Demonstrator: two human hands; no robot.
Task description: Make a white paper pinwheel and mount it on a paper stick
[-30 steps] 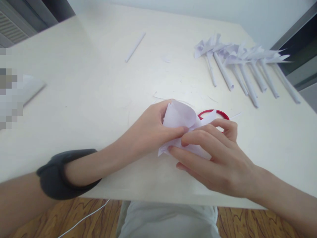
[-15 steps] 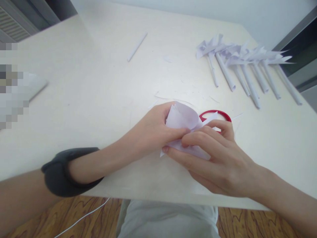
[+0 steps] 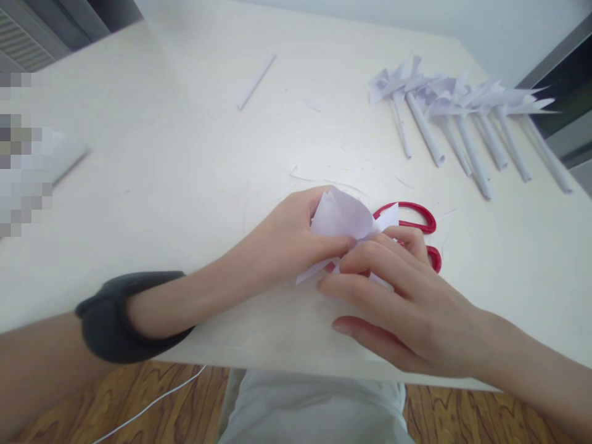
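Note:
A white paper pinwheel [image 3: 340, 216] with curled-over flaps is between my two hands above the table. My left hand [image 3: 296, 231] is closed on it, thumb pressed across the folded paper near its middle. My right hand [image 3: 407, 290] is closed at the pinwheel's right side, with some fingertips at the centre and others lifted off the lower flap. Its grip is partly hidden behind the fingers. Red-handled scissors [image 3: 435, 259] lie on the table just behind my right hand, their blades largely covered by the paper and hand.
Several finished paper pinwheels on rolled paper sticks [image 3: 472, 145] lie in a row at the back right. A single rolled paper stick [image 3: 257, 81] lies at the back. Thin paper scraps [image 3: 324, 180] are scattered beyond my hands. A blurred-out white object [image 3: 65, 154] is at the left edge.
The fingers of my right hand have lifted from the lower flap and spread a little. More of the scissors' red handles shows. My left hand keeps its hold.

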